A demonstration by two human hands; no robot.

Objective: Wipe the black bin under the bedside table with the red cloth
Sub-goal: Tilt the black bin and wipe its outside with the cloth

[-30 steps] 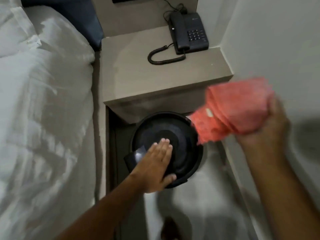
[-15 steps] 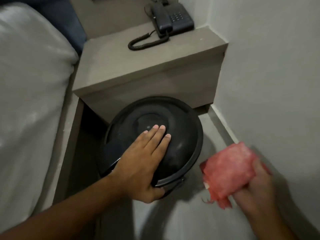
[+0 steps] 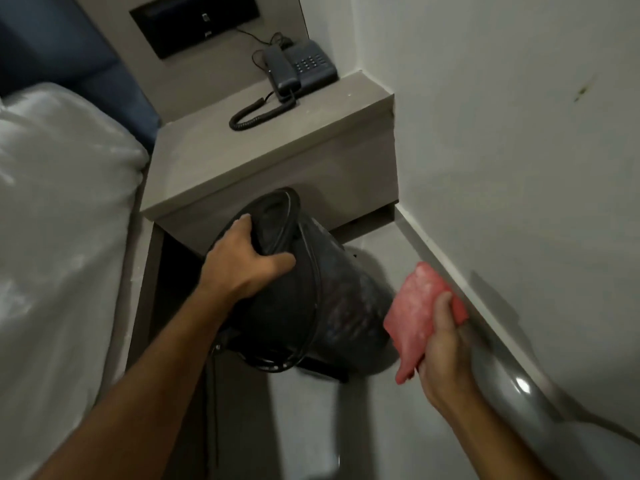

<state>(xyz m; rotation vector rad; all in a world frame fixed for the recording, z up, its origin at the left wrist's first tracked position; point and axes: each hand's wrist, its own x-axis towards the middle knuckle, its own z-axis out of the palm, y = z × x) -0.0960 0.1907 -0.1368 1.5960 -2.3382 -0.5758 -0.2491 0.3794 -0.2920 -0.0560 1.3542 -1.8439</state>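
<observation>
Both hands are working: left hand is gripping the tilted round black plastic bin steady, right hand is pinching the folded red cloth, ideally pressing flat against its wall.

no text, label, brand or number can be read anywhere. the telephone, well beyond the fingers of the left hand, has a keypad, but its keys show only as pale dots too small to make out. the dark wall panel farther back carries two small light marks, blurred past reading. the black bin under those fingers and the red cloth in the right hand show no lettering.
</observation>
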